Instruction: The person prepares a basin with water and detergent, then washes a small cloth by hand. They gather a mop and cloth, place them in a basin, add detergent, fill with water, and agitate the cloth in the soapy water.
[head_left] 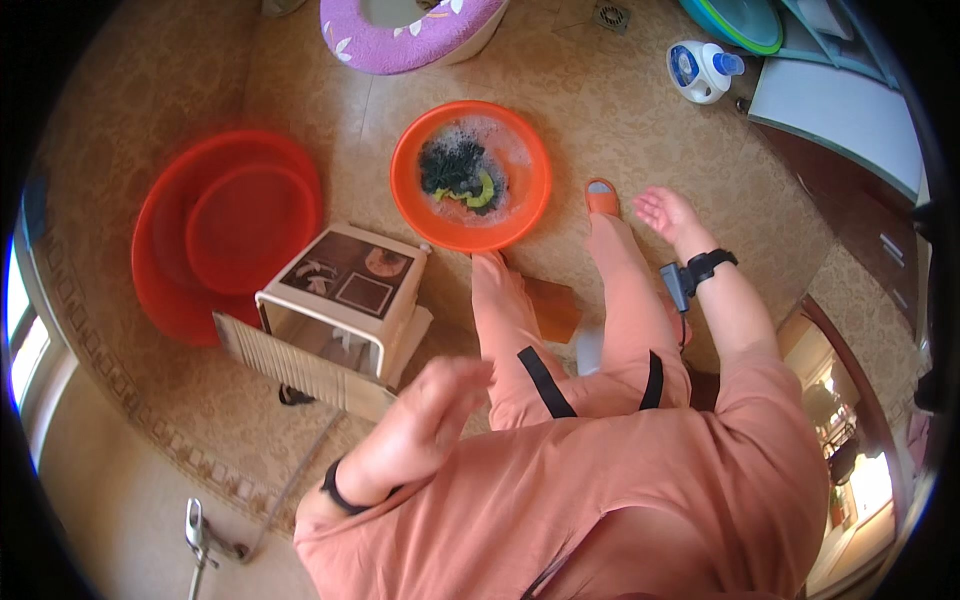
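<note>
An orange basin stands on the floor just beyond my feet. Suds and dark wet cloth with a yellow-green strip lie inside it. Raised over my right knee, my right hand is empty, its fingers loosely spread and apart from the basin. My left hand hovers near my left thigh, slightly blurred, with fingers stretched to the right and nothing visible in it. Closest to this hand is a white box-like stool with a printed top and an open side.
At left sits a large red tub with a smaller red basin in it. A ribbed panel lies against the stool. A detergent bottle stands near the cabinet; a purple-covered toilet seat is at the far side.
</note>
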